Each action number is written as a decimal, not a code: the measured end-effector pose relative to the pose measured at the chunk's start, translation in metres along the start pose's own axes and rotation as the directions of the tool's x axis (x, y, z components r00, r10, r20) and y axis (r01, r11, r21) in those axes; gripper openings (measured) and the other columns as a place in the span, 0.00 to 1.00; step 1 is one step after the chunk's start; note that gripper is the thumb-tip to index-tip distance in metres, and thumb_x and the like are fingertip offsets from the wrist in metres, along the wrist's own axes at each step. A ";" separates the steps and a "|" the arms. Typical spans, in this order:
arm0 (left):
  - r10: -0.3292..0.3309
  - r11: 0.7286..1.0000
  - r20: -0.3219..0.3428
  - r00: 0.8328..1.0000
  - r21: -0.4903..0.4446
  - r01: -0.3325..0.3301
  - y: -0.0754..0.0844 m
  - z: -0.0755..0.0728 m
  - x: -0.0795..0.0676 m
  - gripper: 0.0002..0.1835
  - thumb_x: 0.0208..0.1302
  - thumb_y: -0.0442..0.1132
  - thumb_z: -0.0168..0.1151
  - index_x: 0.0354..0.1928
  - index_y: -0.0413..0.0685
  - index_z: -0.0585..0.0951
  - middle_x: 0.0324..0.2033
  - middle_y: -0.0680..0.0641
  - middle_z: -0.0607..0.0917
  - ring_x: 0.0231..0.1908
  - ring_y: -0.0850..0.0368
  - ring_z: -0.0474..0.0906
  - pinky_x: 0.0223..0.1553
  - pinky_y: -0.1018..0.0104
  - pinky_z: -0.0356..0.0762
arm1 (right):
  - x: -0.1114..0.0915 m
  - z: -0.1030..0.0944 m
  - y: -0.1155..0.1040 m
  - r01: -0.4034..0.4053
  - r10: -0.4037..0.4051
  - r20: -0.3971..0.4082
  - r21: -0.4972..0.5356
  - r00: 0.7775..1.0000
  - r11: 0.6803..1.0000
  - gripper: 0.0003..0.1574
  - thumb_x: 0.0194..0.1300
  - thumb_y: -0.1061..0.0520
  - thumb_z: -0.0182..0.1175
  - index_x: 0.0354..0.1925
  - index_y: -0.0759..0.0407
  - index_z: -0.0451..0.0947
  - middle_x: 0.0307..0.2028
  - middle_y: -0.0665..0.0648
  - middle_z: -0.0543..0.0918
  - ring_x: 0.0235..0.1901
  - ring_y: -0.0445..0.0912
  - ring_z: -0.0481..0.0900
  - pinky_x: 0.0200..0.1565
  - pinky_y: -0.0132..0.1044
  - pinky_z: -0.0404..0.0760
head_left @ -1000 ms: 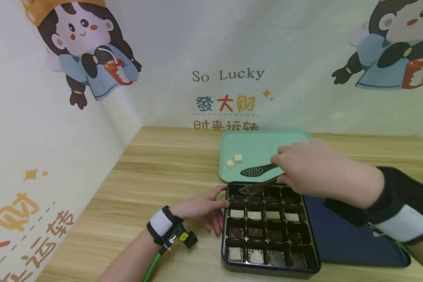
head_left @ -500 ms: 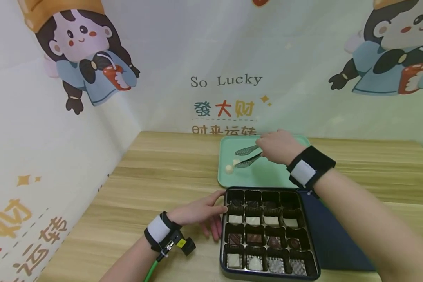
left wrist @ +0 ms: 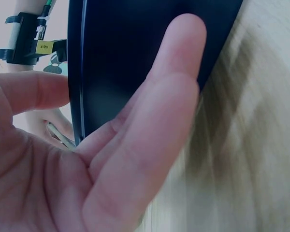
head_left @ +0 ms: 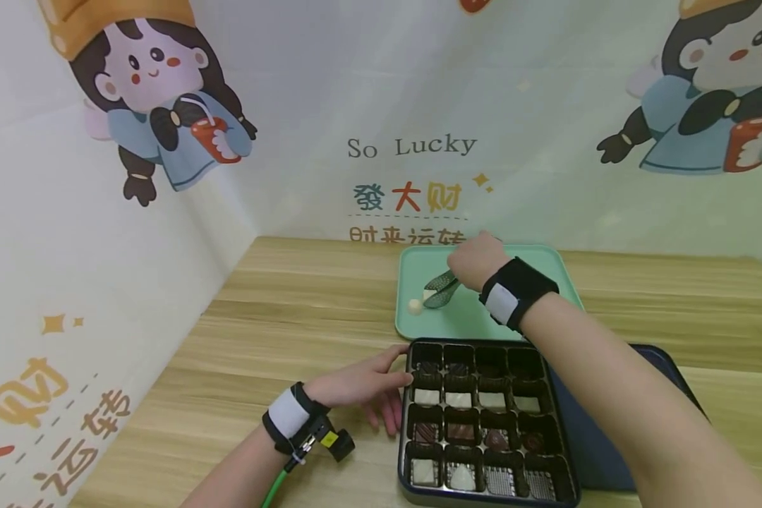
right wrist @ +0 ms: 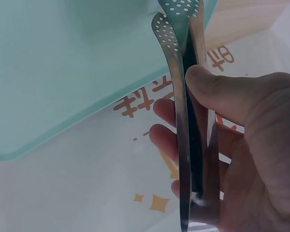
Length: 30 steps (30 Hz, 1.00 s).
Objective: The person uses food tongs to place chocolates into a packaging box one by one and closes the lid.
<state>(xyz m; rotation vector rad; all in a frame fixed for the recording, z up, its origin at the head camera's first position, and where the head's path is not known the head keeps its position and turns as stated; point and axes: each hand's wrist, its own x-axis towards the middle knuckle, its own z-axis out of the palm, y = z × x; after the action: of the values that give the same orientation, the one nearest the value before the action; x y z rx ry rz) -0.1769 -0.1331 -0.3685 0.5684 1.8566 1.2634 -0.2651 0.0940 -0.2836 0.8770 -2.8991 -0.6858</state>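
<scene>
My right hand point(head_left: 476, 259) grips a pair of metal tongs point(head_left: 443, 291) over the mint-green tray point(head_left: 482, 314). The perforated tips sit close together at a small white cube-shaped piece point(head_left: 427, 294), partly covering it. Left of it lies a small round cream-coloured piece point(head_left: 415, 306). In the right wrist view, thumb and fingers squeeze the tong arms point(right wrist: 180, 111) from both sides. My left hand point(head_left: 355, 384) rests against the left side of a dark compartment box point(head_left: 482, 498), thumb at its rim, other fingers extended along the outer wall point(left wrist: 116, 58).
The box's compartments hold dark chocolates, white pieces point(head_left: 459, 400) and brown pieces point(head_left: 461, 432); two front right ones show bare textured bottoms. A flat dark blue panel point(head_left: 593, 437) lies right of the box, beneath my right forearm. A printed cloth point(head_left: 413, 99) hangs behind the wooden table point(head_left: 305, 282).
My right hand has moved from above the box's back row away to the green tray. The spread tongs have narrowed at the white cube. My left hand stays at the box.
</scene>
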 end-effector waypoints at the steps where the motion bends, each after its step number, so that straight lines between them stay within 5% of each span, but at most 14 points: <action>1: 0.002 1.000 -0.001 1.000 -0.003 -0.002 0.000 0.000 0.000 0.34 0.68 0.51 0.45 0.70 0.58 0.41 0.24 0.36 0.80 0.23 0.42 0.79 0.21 0.54 0.79 | -0.001 -0.001 -0.001 0.001 -0.001 -0.001 -0.014 1.000 1.000 0.11 0.61 0.65 0.54 0.22 0.56 0.75 0.18 0.52 0.74 0.22 0.47 0.72 0.43 0.47 0.75; 5: -0.001 1.000 -0.007 1.000 -0.003 0.001 -0.003 0.001 0.002 0.35 0.68 0.51 0.45 0.70 0.57 0.41 0.24 0.36 0.80 0.23 0.42 0.79 0.21 0.54 0.79 | -0.003 0.006 -0.001 0.012 -0.014 -0.040 -0.047 0.999 0.999 0.10 0.61 0.63 0.55 0.24 0.56 0.77 0.21 0.53 0.76 0.23 0.48 0.73 0.38 0.44 0.76; 11: -0.002 1.000 -0.012 1.000 -0.006 0.001 -0.005 0.003 0.002 0.36 0.67 0.52 0.46 0.70 0.56 0.41 0.24 0.36 0.80 0.23 0.41 0.79 0.21 0.54 0.79 | -0.026 0.009 0.015 0.071 -0.066 -0.063 0.088 0.996 0.994 0.04 0.61 0.62 0.55 0.33 0.59 0.77 0.27 0.55 0.76 0.28 0.48 0.73 0.30 0.39 0.76; 19: 0.002 1.000 -0.005 1.000 -0.005 -0.002 -0.001 0.003 0.001 0.36 0.68 0.50 0.44 0.70 0.56 0.39 0.24 0.37 0.81 0.23 0.42 0.79 0.21 0.54 0.79 | -0.109 -0.001 0.039 0.097 -0.063 -0.226 0.145 0.972 0.985 0.14 0.58 0.56 0.60 0.42 0.60 0.76 0.29 0.54 0.73 0.26 0.46 0.72 0.26 0.37 0.75; 25: -0.004 1.000 0.000 1.000 -0.001 0.004 0.000 0.002 0.002 0.36 0.68 0.51 0.44 0.70 0.58 0.38 0.23 0.36 0.80 0.24 0.42 0.79 0.22 0.53 0.79 | -0.174 0.010 0.030 0.217 -0.116 -0.412 0.206 0.904 0.954 0.19 0.52 0.55 0.64 0.43 0.58 0.78 0.29 0.49 0.73 0.22 0.37 0.70 0.20 0.31 0.70; 27: -0.006 1.000 -0.007 1.000 -0.003 0.006 0.000 0.001 0.002 0.36 0.68 0.51 0.44 0.70 0.59 0.38 0.23 0.36 0.80 0.23 0.42 0.79 0.22 0.53 0.79 | -0.190 0.011 0.021 0.250 -0.136 -0.433 0.218 0.891 0.943 0.19 0.50 0.54 0.65 0.43 0.56 0.78 0.29 0.46 0.72 0.22 0.34 0.68 0.18 0.28 0.69; 30: -0.010 1.000 -0.014 1.000 0.000 0.010 0.000 0.001 0.002 0.36 0.68 0.51 0.44 0.70 0.59 0.38 0.23 0.36 0.80 0.23 0.42 0.79 0.21 0.53 0.79 | -0.211 0.009 0.008 0.277 -0.170 -0.394 0.232 0.903 0.933 0.20 0.50 0.52 0.65 0.43 0.54 0.78 0.30 0.45 0.72 0.22 0.33 0.68 0.18 0.27 0.69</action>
<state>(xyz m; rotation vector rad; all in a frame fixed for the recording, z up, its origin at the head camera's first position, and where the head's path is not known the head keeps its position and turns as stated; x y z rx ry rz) -0.1777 -0.1314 -0.3697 0.5517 1.8685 1.2636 -0.0938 0.2164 -0.2688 1.2358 -2.6096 -0.0854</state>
